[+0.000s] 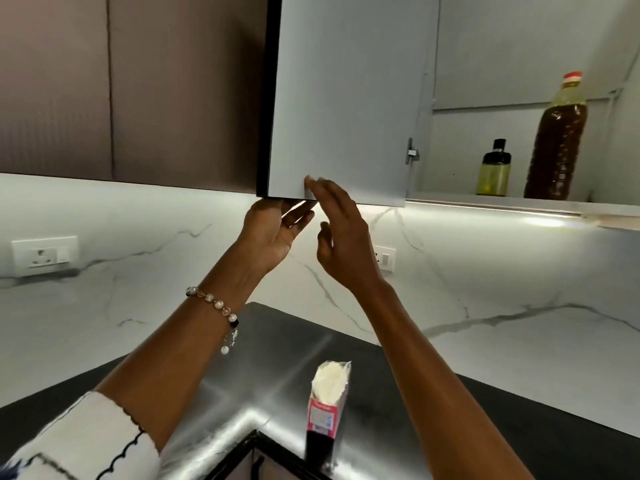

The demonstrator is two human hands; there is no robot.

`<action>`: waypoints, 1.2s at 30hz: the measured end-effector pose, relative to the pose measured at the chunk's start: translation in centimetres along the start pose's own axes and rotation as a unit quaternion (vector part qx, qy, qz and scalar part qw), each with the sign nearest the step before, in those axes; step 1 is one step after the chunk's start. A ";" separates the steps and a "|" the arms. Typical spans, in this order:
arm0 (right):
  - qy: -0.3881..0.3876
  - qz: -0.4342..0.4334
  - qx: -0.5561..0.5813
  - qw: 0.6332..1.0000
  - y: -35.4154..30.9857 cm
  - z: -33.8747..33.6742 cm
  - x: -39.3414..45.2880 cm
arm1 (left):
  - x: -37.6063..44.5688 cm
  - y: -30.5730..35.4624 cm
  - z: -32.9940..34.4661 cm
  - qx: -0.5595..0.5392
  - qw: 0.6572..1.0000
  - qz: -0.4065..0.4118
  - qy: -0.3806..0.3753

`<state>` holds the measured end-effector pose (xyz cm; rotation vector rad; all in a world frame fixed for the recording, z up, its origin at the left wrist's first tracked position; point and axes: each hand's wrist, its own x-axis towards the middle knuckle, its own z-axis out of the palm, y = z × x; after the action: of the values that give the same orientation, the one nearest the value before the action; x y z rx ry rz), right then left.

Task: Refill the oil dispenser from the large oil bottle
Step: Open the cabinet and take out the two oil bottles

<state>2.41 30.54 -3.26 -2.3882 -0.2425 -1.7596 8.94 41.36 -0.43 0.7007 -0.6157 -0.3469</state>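
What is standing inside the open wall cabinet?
On its shelf: a small oil dispenser and, to its right, the large oil bottle. The open door covers the cabinet's left part.

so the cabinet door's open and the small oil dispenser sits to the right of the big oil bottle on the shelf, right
Not quite. The head view shows the cabinet door open, but the small oil dispenser sits to the left of the big oil bottle on the shelf.
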 end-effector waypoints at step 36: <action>0.222 0.266 0.047 0.937 29.3 -28.5 1.3 | 13.5 -23.1 27.3 0.311 0.927 0.163 -0.131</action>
<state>-17.01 -4.46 5.23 -1.6965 0.3399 -1.8782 -0.09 4.71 5.53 1.1468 -1.1052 0.0821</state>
